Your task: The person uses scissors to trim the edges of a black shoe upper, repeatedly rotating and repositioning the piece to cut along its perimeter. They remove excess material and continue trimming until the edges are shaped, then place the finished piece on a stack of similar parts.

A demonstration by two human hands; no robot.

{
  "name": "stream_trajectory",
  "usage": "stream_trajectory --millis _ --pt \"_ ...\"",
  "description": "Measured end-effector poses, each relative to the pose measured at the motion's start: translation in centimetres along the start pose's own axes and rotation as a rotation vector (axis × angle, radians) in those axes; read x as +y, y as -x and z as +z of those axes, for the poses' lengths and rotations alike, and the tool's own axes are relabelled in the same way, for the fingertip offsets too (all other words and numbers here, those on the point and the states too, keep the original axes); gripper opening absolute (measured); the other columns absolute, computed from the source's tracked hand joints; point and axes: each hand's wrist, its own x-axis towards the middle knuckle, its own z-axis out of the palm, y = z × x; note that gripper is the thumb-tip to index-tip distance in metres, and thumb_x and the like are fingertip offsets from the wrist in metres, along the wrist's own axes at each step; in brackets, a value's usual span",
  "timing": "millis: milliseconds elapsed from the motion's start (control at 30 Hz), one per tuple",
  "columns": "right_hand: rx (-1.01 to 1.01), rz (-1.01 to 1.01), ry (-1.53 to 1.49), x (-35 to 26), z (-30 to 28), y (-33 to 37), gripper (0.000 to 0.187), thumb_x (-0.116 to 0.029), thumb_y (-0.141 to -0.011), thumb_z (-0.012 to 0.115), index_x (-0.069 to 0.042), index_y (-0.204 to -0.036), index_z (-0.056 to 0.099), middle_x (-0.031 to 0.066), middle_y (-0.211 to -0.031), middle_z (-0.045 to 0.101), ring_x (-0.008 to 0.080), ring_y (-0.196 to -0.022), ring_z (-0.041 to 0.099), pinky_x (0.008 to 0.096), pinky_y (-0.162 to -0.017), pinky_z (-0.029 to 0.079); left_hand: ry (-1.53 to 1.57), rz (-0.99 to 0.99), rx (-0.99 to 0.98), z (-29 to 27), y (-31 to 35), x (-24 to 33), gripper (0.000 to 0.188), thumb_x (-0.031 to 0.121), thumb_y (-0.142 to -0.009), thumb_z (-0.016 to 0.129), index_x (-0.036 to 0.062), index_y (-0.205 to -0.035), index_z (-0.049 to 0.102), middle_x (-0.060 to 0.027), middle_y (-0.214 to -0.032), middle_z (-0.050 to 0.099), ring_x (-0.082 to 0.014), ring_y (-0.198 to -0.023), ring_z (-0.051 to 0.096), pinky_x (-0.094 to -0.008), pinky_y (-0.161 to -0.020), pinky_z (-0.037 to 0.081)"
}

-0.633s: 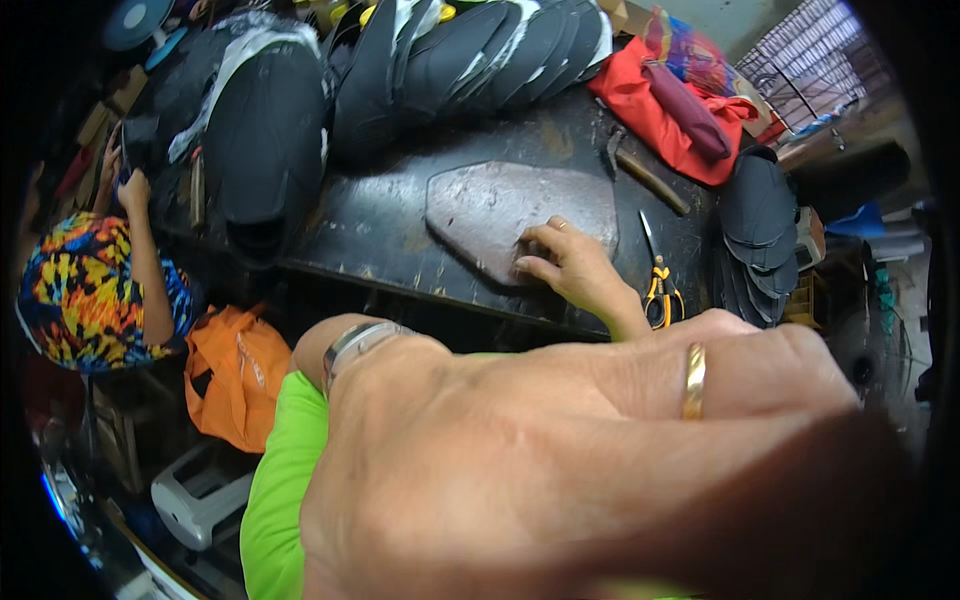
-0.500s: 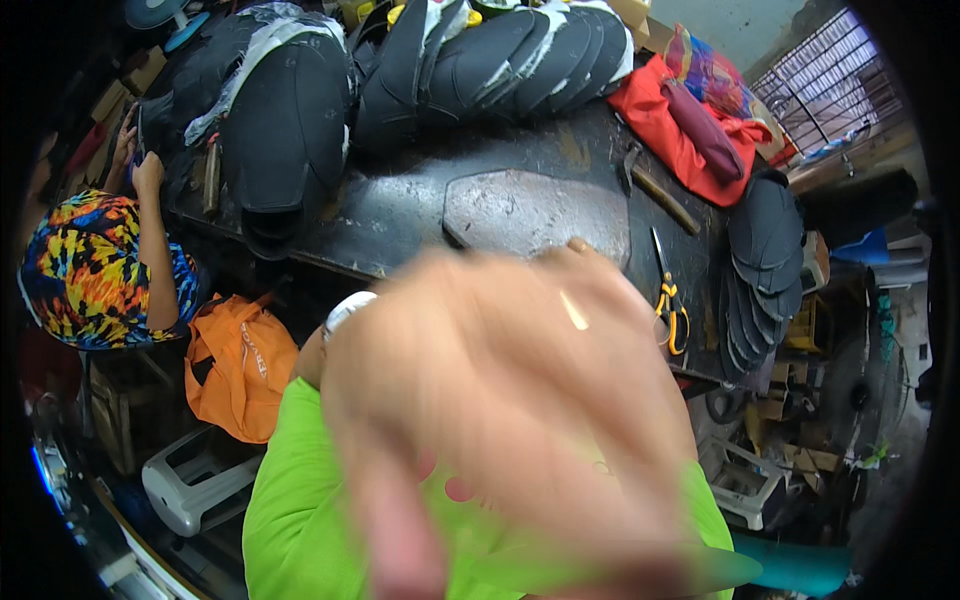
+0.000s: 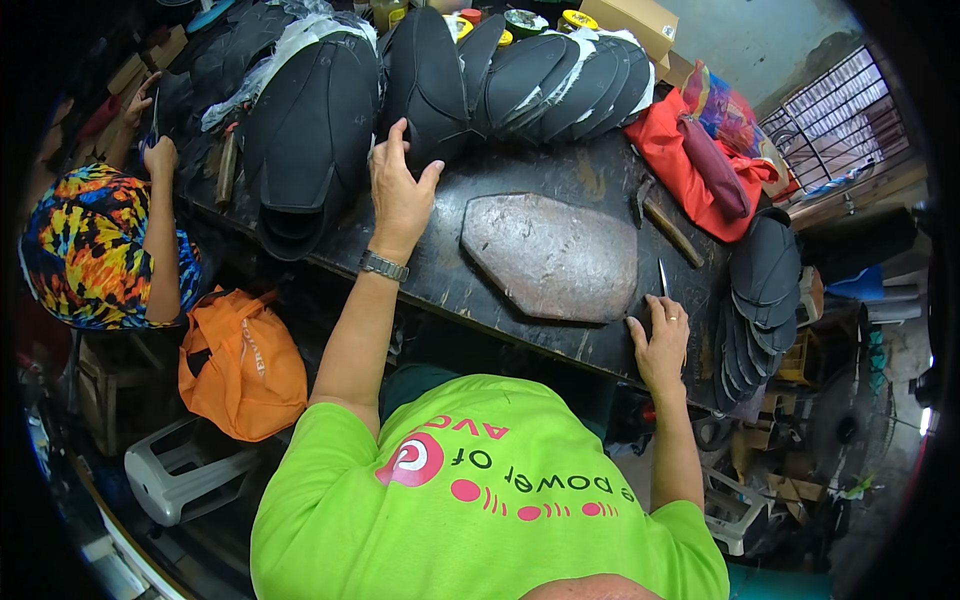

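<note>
My left hand (image 3: pixel 403 195) is open over the table (image 3: pixel 420 245), its fingers spread and a watch on the wrist. Its fingertips reach the lower edge of a standing black shoe-shaped piece (image 3: pixel 428 85); whether they touch it I cannot tell. Toward the table's right front edge, my right hand (image 3: pixel 662 345) lies over the scissors, thumb and fingers apart. Only the scissors' blades (image 3: pixel 662 275) stick out past the fingers; the handles are hidden. Between my hands lies a worn, many-sided slab (image 3: pixel 555 255).
More black shaped pieces (image 3: pixel 310 120) line the back, and another stack (image 3: pixel 765 270) stands at the right. A hammer (image 3: pixel 672 230) lies beside a red bag (image 3: pixel 695 170). At the left another person (image 3: pixel 105 250) works; an orange bag (image 3: pixel 245 365) and a grey stool (image 3: pixel 185 470) are nearer.
A blurred hand close to the camera has gone from view. Now my left hand is at the black pieces and my right hand covers the scissors' handles. The scissors look unmoved.
</note>
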Motion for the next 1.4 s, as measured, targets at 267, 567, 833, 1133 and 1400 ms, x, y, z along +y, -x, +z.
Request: stream_trajectory --millis 267,567,833,1133,1400 --pt "0.123 -0.058 0.049 0.0 1.3 1.2 0.045 -0.024 -0.086 0.072 -0.005 -0.124 0.06 0.0173 -0.126 0.055 0.0371 -0.125 0.047 0.0505 -0.105 0.036 0.283 -0.029 0.038 2.1 0.6 -0.7 0.043 0.005 -0.084 0.075 -0.0026 -0.123 0.059 -0.0127 -0.108 0.069 -0.0199 -0.095 0.067 -0.0315 -0.086 0.052" --pt "0.17 -0.072 0.045 -0.4 1.2 1.1 0.043 -0.024 -0.086 0.071 -0.004 -0.122 0.061 0.0164 -0.123 0.057 0.0363 -0.123 0.049 0.0484 -0.102 0.038 0.276 0.167 0.07 -0.3 3.8 2.9 0.035 0.005 -0.089 0.072 -0.0018 -0.121 0.061 -0.0126 -0.11 0.068 -0.023 -0.102 0.066 -0.0323 -0.09 0.051" --pt "0.167 -0.055 0.028 -0.2 1.0 0.9 0.043 -0.026 -0.084 0.073 -0.004 -0.119 0.064 0.0155 -0.12 0.06 0.0358 -0.119 0.051 0.0466 -0.1 0.039 0.17 0.301 -0.061 -2.2 6.1 5.4 0.029 0.01 -0.089 0.071 -0.0004 -0.115 0.065 -0.0169 -0.106 0.067 -0.0358 -0.095 0.066 -0.0388 -0.083 0.052" --pt "0.169 -0.034 0.019 -0.4 1.1 0.9 0.041 -0.025 -0.084 0.073 -0.005 -0.119 0.064 0.0156 -0.123 0.059 0.0364 -0.122 0.05 0.0484 -0.102 0.038 0.267 0.288 0.041 -4.6 3.0 5.3 0.031 0.004 -0.087 0.071 0.0005 -0.118 0.067 -0.0156 -0.105 0.068 -0.0316 -0.095 0.067 -0.0348 -0.085 0.051" --pt "0.143 -0.038 0.047 -0.2 1.3 1.1 0.041 -0.024 -0.087 0.071 -0.006 -0.123 0.062 0.0154 -0.126 0.058 0.0349 -0.125 0.049 0.049 -0.105 0.037 0.07 0.369 0.065 -7.0 2.6 7.5 0.028 0.01 -0.086 0.073 0.0002 -0.111 0.068 -0.0132 -0.096 0.067 -0.0309 -0.084 0.067 -0.0359 -0.073 0.053"
